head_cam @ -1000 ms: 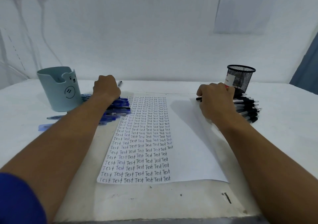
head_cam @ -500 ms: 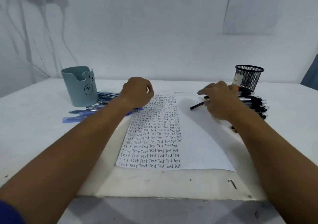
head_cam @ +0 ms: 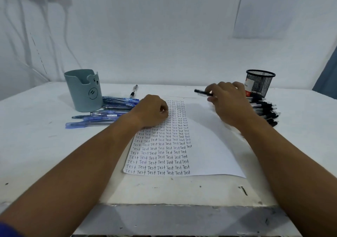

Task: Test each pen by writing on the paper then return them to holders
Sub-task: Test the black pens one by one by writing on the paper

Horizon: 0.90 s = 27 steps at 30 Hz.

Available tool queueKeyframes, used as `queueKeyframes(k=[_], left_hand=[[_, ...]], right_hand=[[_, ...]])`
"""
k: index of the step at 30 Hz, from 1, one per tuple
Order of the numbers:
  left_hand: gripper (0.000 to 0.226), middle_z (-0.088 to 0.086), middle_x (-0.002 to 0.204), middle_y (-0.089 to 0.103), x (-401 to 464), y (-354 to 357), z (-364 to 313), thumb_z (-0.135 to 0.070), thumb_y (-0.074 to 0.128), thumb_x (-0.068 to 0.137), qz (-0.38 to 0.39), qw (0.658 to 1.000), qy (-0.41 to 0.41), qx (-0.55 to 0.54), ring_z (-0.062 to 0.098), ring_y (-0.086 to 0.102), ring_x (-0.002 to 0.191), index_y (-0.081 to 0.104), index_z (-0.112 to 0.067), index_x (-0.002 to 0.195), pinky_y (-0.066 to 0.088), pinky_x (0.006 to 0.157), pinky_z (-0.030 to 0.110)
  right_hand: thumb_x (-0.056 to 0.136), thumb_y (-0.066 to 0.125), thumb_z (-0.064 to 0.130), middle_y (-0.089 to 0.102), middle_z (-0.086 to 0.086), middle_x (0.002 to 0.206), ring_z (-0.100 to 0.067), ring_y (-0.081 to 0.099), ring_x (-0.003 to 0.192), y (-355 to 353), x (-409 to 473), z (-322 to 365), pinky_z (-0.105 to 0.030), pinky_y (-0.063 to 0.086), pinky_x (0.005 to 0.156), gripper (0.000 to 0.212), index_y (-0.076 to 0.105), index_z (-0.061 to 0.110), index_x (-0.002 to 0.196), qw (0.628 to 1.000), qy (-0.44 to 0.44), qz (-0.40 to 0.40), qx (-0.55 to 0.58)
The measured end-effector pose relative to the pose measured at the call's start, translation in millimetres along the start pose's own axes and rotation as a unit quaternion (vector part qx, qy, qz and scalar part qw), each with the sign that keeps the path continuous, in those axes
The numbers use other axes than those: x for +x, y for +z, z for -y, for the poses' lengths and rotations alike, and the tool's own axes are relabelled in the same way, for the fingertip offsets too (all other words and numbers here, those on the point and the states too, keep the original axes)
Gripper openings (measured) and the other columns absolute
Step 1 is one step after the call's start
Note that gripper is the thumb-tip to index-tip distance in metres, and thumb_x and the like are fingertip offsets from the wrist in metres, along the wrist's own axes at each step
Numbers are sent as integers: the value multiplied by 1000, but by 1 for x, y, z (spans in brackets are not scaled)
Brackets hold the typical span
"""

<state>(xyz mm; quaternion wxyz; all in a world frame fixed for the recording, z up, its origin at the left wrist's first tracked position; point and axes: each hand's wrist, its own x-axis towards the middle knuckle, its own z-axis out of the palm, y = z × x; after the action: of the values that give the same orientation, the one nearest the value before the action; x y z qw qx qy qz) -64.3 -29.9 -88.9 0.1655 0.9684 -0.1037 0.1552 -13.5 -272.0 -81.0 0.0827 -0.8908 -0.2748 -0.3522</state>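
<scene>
Your right hand (head_cam: 230, 103) pinches a black pen (head_cam: 202, 92) above the paper's (head_cam: 206, 145) far edge, your left hand (head_cam: 152, 110) rests curled on its written columns, the mesh holder (head_cam: 259, 85) with black pens (head_cam: 264, 112) lies right of it, and the bear holder (head_cam: 84, 91) with blue pens (head_cam: 107, 110) left.

paper (head_cam: 200, 145): left part filled with rows and columns of handwritten "Test", same word throughout. Label on black mesh holder (head_cam: 259, 86): too small to read. Sheet on wall (head_cam: 264, 9): header line blurred, unreadable.
</scene>
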Motion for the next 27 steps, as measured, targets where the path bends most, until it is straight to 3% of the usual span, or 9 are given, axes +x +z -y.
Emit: queueKeyframes(k=[3, 5, 9, 11, 15, 19, 21, 23, 27], left_hand=[[22, 2, 101, 70, -4, -3, -1, -18, 57, 92, 2, 1000, -3, -5, 13, 59, 91, 74, -10, 103, 41, 77, 21], [22, 3, 103, 69, -6, -4, -2, -18, 56, 92, 0, 1000, -4, 0, 15, 60, 95, 74, -10, 104, 41, 79, 22], [23, 2, 107, 68, -11, -6, -7, -19, 56, 93, 17, 1000, 10, -7, 12, 59, 93, 73, -12, 107, 42, 79, 20], [23, 2, 107, 68, -13, -7, -10, -18, 56, 94, 23, 999, 19, -14, 9, 57, 88, 73, -11, 109, 41, 78, 18], [23, -1, 109, 68, -15, -9, -9, -20, 58, 94, 35, 999, 26, -28, 6, 55, 88, 73, -13, 111, 40, 77, 16], [23, -12, 110, 64, -14, -11, -7, -32, 61, 93, 70, 996, 37, -48, 2, 55, 101, 72, -26, 112, 37, 79, 12], [24, -18, 110, 60, -14, -11, -7, -38, 61, 91, 92, 993, 46, -50, -1, 51, 105, 71, -32, 112, 34, 80, 10], [26, -19, 116, 59, -13, -11, -6, -46, 61, 90, 112, 991, 57, -51, -2, 49, 109, 69, -39, 114, 33, 89, 16], [30, -23, 123, 54, -13, -10, -5, -56, 58, 87, 140, 986, 84, -37, -4, 44, 115, 63, -48, 116, 30, 99, 21]], right_hand=[[98, 52, 10, 54, -14, 108, -35, 57, 86, -10, 2, 8, -38, 40, 72, 27, 53, 7, 124, 990, 19, -40, 132], [99, 46, 9, 52, -5, 109, -24, 53, 84, -17, 1, 17, -33, 40, 72, 36, 45, 12, 135, 978, 41, -55, 199], [97, 39, 9, 49, -6, 75, -23, 44, 56, -21, -2, 26, -31, 38, 57, 56, 34, 43, 141, 924, 141, -29, 354], [94, 40, 10, 42, -4, 68, -20, 33, 47, -22, -1, 27, -30, 32, 46, 51, 46, 49, 126, 861, 220, -22, 459], [94, 43, 3, 39, -1, 65, -12, 23, 45, -33, 0, 34, -21, 20, 41, 39, 54, 31, 118, 718, 331, -22, 612], [98, 48, 1, 62, -11, 73, -16, 46, 51, -45, -6, 40, -25, 42, 46, 30, 48, 18, 123, 615, 348, -29, 707], [102, 50, 15, 71, -8, 75, -19, 56, 61, -48, -12, 43, -28, 51, 58, 10, 52, 10, 110, 658, 329, -11, 677], [103, 47, 26, 73, -6, 75, -15, 52, 55, -53, -23, 50, -25, 44, 52, 20, 52, 9, 97, 715, 310, 20, 626], [104, 42, 27, 68, -25, 75, -27, 57, 51, -61, -53, 70, -31, 47, 45, 17, 34, 13, 100, 690, 305, 95, 649]])
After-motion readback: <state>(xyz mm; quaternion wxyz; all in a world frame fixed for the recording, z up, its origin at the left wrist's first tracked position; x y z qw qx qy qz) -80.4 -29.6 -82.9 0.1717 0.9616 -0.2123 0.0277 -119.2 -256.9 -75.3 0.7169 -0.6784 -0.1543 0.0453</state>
